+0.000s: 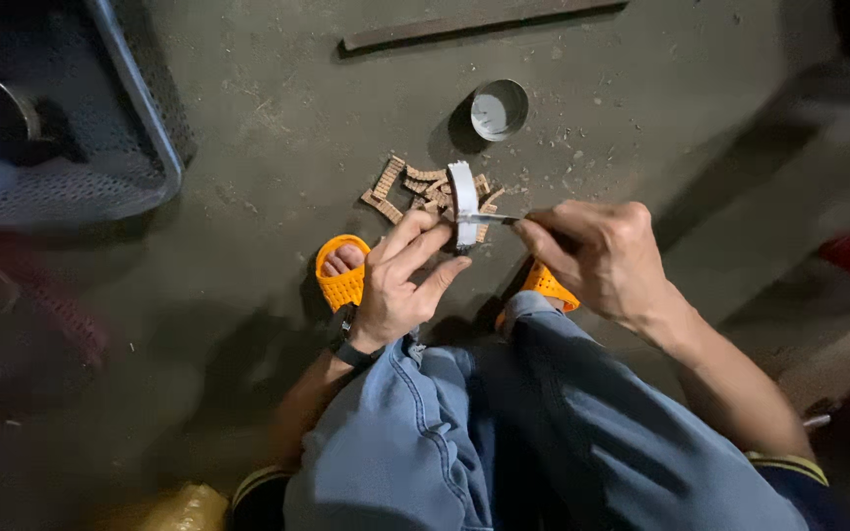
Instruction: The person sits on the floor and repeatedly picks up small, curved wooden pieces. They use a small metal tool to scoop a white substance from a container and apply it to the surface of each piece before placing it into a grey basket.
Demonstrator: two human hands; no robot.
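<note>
My left hand (400, 280) grips a white ring-shaped piece (463, 202), holding it on edge above the floor. My right hand (597, 256) is closed on a thin metal blade (492, 218) whose tip touches the white ring. Both hands hover over my knees in blue jeans (504, 433). Just beyond the ring lies a small pile of brown toothed strips (405, 187) on the concrete floor. A black watch band sits on my left wrist.
A small round metal tin (498, 108) stands past the pile. A long flat bar (474, 22) lies at the top. A blue perforated crate (61, 108) fills the upper left. My feet wear orange sandals (343, 275). Wood chips dot the floor.
</note>
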